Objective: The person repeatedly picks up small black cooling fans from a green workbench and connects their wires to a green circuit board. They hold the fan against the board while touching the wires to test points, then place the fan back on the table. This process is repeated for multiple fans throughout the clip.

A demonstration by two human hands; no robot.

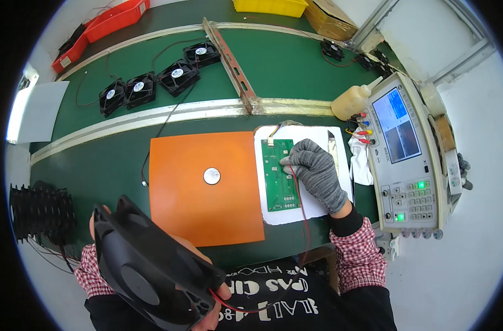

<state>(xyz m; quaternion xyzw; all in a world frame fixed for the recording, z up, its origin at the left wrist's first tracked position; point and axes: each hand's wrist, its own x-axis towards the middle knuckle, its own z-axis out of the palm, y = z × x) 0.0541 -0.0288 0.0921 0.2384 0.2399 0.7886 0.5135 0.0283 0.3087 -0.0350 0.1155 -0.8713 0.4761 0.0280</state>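
My left hand [209,316] grips a large black cooling fan [152,259] by its frame, tilted close at the lower left. From the fan's corner a red and black wire [306,223] loops over to my right hand [316,172], in a grey knit glove. Thumb and forefinger pinch the wire's end at the right edge of a green circuit board [274,186]. The fingertips hide that end, so I cannot tell whether it is plugged in. The board lies on a white pad [317,214], with a cable plugged into its top.
An orange mat [179,190] with a round white disc [211,176] lies left of the board. A test instrument [411,182] and a squeeze bottle [350,101] stand right. Several fans [178,77] lie beyond a rail; stacked black fans [41,212] stand left. A knife [332,144] lies on the pad.
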